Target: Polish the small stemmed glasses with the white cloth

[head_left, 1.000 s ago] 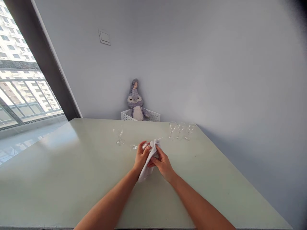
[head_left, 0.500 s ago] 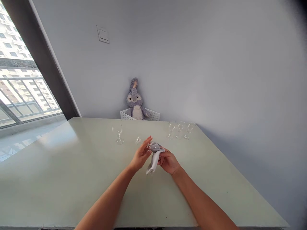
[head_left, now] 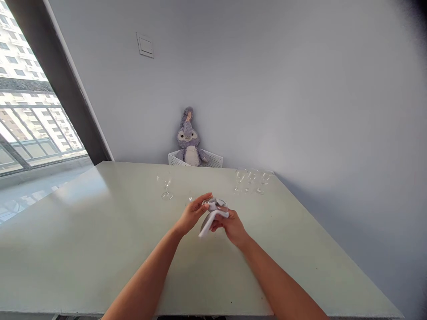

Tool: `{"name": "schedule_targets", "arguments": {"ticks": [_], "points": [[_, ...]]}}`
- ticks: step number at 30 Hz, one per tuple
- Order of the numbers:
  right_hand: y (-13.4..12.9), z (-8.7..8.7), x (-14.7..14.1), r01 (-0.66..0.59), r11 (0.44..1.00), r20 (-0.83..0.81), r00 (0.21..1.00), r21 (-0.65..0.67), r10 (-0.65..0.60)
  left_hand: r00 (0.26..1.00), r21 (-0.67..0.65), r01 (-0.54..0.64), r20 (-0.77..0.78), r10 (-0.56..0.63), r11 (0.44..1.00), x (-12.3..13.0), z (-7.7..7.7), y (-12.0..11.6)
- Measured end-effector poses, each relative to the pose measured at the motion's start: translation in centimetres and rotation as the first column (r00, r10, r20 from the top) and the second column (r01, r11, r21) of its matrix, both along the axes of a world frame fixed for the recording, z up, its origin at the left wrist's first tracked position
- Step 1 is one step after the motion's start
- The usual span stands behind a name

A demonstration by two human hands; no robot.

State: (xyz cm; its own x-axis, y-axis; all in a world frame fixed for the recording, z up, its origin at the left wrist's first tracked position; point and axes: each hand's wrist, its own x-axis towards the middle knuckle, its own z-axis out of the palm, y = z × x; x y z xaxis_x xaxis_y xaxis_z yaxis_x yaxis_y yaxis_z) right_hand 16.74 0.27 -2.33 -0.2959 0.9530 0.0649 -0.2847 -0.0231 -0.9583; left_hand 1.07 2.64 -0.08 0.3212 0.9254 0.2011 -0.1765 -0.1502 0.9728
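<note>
Over the middle of the pale green table point(head_left: 110, 249), my left hand point(head_left: 193, 214) is closed round a stemmed glass point(head_left: 223, 203), which lies tilted on its side with its foot to the left. My right hand point(head_left: 232, 226) is closed on a light grey cloth point(head_left: 209, 221). Part of the cloth is inside the bowl of the glass, with my right fingers at the rim. The rest hangs down between my hands.
One clear stemmed glass point(head_left: 167, 184) stands at the back left. Three more glasses point(head_left: 251, 178) stand together at the back right. Behind the table's far edge, a plush rabbit point(head_left: 191, 144) sits in a white basket point(head_left: 213, 160). A window is at the left.
My left hand has shifted slightly left and its fingers have closed more round the glass. The hanging end of the cloth has swung a little to the left and up.
</note>
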Motion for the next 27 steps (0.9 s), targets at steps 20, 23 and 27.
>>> {"name": "schedule_targets", "arguments": {"ticks": [20, 23, 27], "points": [[-0.1, 0.4, 0.0, 0.027, 0.992, -0.174, 0.984, -0.123, -0.048, 0.996, -0.046, 0.021, 0.088, -0.017, 0.999, 0.2, -0.1, -0.3], [-0.6, 0.4, -0.7, 0.059, 0.997, 0.041, 0.997, 0.041, -0.060, 0.997, -0.092, -0.079, -0.005, 0.078, 0.993, 0.1, -1.1, 0.4], [-0.7, 0.6, -0.8, 0.083, 0.996, 0.037, 0.996, 0.033, -0.084, 0.977, 0.004, -0.132, -0.169, 0.131, 0.991, 0.0, -1.3, 0.2]]}}
